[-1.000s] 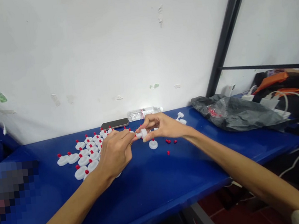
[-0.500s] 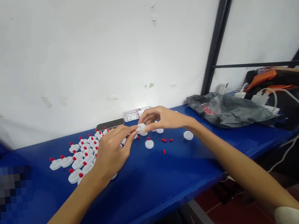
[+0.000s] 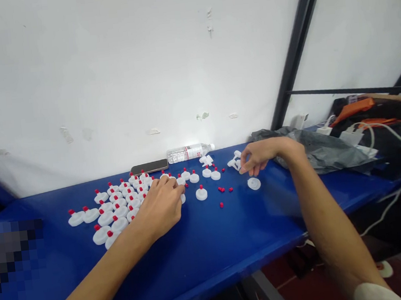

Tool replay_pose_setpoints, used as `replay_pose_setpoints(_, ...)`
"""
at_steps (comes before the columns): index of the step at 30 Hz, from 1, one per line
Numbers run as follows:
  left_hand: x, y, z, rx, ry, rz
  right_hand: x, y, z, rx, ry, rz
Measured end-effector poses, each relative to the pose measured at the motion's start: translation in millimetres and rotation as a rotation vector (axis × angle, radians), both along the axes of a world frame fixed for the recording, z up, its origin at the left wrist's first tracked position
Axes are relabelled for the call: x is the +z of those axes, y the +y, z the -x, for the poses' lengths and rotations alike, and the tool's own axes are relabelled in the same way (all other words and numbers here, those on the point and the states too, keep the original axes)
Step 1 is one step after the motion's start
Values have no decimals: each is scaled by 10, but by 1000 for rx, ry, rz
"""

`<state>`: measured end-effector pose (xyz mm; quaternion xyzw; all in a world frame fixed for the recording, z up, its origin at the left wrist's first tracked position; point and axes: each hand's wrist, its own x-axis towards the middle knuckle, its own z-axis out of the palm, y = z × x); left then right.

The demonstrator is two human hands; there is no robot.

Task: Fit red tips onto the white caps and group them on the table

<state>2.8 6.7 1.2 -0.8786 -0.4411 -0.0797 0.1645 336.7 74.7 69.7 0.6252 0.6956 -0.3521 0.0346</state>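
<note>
My left hand (image 3: pixel 162 199) reaches over the right side of a group of white round caps with red tips (image 3: pixel 120 211). Its fingers curl downward, and whatever they hold is hidden beneath them. Just right of its fingertips stand more such caps, one of them a white cap (image 3: pixel 201 194) on its own. My right hand (image 3: pixel 261 155) is at the right, thumb and fingers pinched together beside branched white plastic pieces (image 3: pixel 234 162). I cannot make out what is in that pinch. Below it lies a white disc-like cap (image 3: pixel 254 183) with no red tip. Small red tips (image 3: pixel 221 189) lie loose between my hands.
A clear bottle (image 3: pixel 190 152) and a dark phone (image 3: pixel 149 166) lie along the wall. At the right are a grey plastic bag (image 3: pixel 315 152), white chargers with cables (image 3: pixel 351 135) and a black rack post (image 3: pixel 293 49). The blue table (image 3: pixel 210 244) has its front edge below.
My hands were together on a white cap and have parted. The left went down to the group of caps; the right moved right to the white plastic pieces. The view shifted slightly.
</note>
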Motion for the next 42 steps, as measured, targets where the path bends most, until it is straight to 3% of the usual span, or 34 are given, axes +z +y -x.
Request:
replay_pose_setpoints(5, 5, -45, -65, 44, 110, -130, -34, 30, -68, -90, -86, 101)
replay_pose_setpoints(11, -153, -41, -230, -57, 274, -234, -77, 59, -41, -71, -105, 163)
replay_pose_setpoints(17, -250, 28, -219, -142, 348, -221, -97, 42, 99, -48, -136, 179)
replay_pose_setpoints(24, -270, 78, -162, -107, 310, -144, -132, 59, 159, 5, -107, 145)
replay_pose_setpoints(28, -193, 52, -174, -130, 277, -124, -90, 16, 176, 38, -62, 97)
replay_pose_setpoints(34, -95, 1, -179, -166, 193, 37, -53, -68, 215, 147, 171, 67)
replay_pose_setpoints(39, -129, 43, -104, -161, 95, 43, -89, -54, 263, 223, 267, 30)
replay_pose_setpoints(42, -144, 54, -87, -181, 45, 18, -94, -19, 293, 290, 248, -76)
